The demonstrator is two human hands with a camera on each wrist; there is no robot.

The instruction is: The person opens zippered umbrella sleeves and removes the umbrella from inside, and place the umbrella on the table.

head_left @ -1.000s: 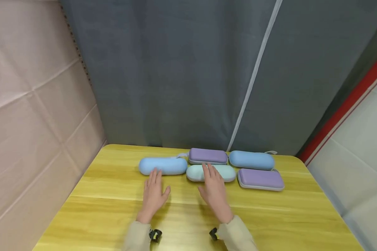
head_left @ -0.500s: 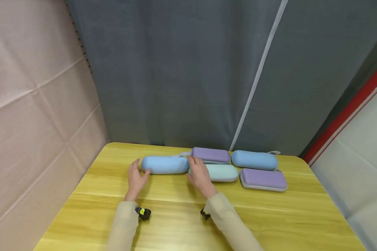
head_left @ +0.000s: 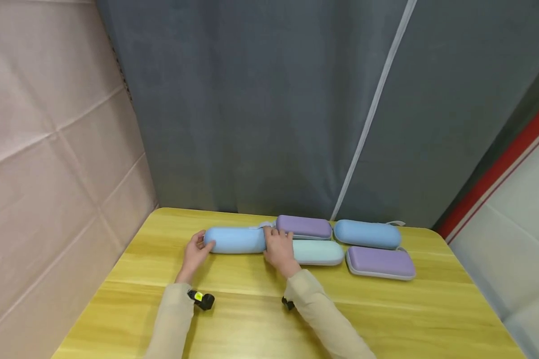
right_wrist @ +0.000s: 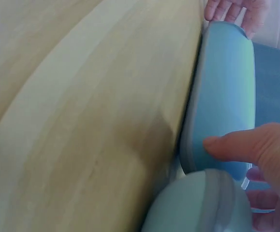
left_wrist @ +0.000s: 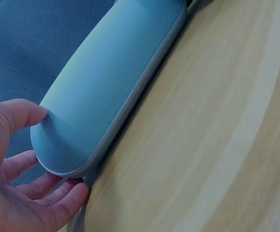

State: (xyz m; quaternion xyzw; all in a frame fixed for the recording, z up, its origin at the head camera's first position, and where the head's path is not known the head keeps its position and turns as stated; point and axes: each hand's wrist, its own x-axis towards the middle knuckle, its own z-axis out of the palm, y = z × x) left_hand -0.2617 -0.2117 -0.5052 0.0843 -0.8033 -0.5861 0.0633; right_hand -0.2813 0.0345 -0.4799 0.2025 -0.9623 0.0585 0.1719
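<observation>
I hold the left-end blue case (head_left: 235, 240) between both hands, one at each end.
My left hand (head_left: 194, 253) grips its left end, thumb on the upper surface and fingers tucked under the rounded tip; my right hand (head_left: 279, 249) holds the other end, thumb pressed to the shell, some fingers partly hidden behind it. The case lies lengthwise across the far part of the wooden table (head_left: 242, 309), at the left of the group; I cannot tell whether it sits flat. Just beside my right hand is the mint case (head_left: 316, 252), with the rear purple case (head_left: 304, 227) behind it. Farther right, the second blue case (head_left: 367, 234) lies behind the front purple case (head_left: 380, 262).
</observation>
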